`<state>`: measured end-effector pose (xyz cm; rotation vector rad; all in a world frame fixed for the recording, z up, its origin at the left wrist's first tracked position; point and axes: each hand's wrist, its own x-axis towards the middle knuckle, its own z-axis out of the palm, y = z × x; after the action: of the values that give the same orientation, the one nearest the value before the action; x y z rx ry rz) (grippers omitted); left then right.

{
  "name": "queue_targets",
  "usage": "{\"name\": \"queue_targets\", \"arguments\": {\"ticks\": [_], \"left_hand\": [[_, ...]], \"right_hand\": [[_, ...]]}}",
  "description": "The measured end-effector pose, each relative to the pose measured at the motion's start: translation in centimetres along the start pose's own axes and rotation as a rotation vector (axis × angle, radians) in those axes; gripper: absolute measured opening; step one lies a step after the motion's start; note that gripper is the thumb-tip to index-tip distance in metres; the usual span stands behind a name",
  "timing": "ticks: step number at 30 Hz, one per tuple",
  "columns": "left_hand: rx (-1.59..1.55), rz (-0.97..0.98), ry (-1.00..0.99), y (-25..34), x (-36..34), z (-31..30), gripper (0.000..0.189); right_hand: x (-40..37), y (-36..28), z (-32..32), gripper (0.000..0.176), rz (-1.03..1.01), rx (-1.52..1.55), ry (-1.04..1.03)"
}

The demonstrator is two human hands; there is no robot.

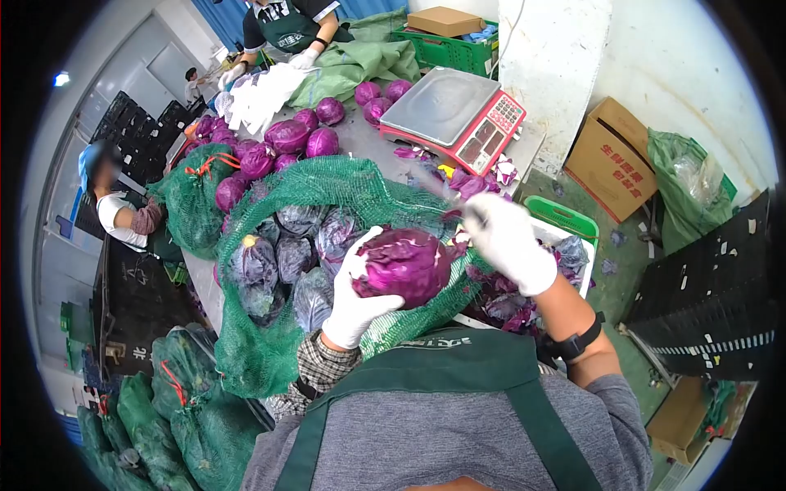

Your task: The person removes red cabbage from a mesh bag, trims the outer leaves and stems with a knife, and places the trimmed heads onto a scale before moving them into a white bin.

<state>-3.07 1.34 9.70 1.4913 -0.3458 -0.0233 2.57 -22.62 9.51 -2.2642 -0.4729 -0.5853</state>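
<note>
Right at the middle of the frame, the gloved left hand (358, 299) is clamped on 1 purple cabbage (401, 266), gripping its left end with the thumb below. Just right of center, the gloved right hand (512, 244) is wrapped around what looks like a knife (434, 182), its blade blurred and slanting toward the upper left. Left of center, a green net bag (327, 172) lies spread around several darker cabbages (252, 266). Leaf scraps (509, 308) lie below the right hand. At upper center, a red scale (442, 106) sits on the table (359, 143); a co-worker (288, 34) stands at the top.
</note>
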Motion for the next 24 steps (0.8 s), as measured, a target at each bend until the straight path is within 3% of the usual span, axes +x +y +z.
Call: {"name": "queue_targets", "arguments": {"ticks": [1,2,4,6,8,10,15,20,21,22,24], "left_hand": [[-0.192,-0.047,0.015,0.1,-0.2,0.0,0.101],[-0.387,-0.091,0.033,0.2,-0.3,-0.1,0.099],[-0.385,-0.069,0.059,0.2,-0.4,-0.3,0.095],[-0.308,-0.112,0.089,-0.1,-0.4,-0.7,0.093],[-0.305,-0.139,0.078,-0.3,-0.4,-0.6,0.089],[-0.367,-0.175,0.049,-0.6,-0.4,-0.6,0.085],[-0.429,-0.2,0.035,-0.8,-0.6,-0.6,0.081],[-0.567,-0.241,-0.01,-2.4,-1.2,-0.9,0.076],[-0.569,-0.21,-0.041,-2.4,-1.4,-1.0,0.075],[-0.568,-0.206,-0.039,-2.8,-1.6,-1.4,0.075],[-0.838,-0.323,-0.045,-4.1,-2.3,-2.6,0.076]], "right_hand": [[0.1,1.7,0.2,0.013,0.13,-0.022,-0.006],[0.1,3.1,-0.1,0.016,0.191,-0.205,-0.164],[-0.3,0.4,-1.8,0.024,0.345,0.184,-0.263],[-1.2,-0.8,-1.0,0.033,0.352,0.424,-0.219],[-1.0,-2.6,-1.4,0.031,-0.128,0.461,-0.162],[-1.1,-3.7,-1.4,0.031,-0.188,0.539,-0.294],[-1.0,-3.4,-1.1,0.032,-0.216,0.588,-0.367],[-0.8,-4.4,-2.6,0.024,-0.049,0.729,-0.569],[-0.9,-4.0,-2.7,0.026,-0.079,0.651,-0.537],[-1.2,-3.7,-3.0,0.022,0.019,0.721,-0.494],[-1.2,-3.2,-3.3,0.023,0.175,0.646,-0.374]]}}
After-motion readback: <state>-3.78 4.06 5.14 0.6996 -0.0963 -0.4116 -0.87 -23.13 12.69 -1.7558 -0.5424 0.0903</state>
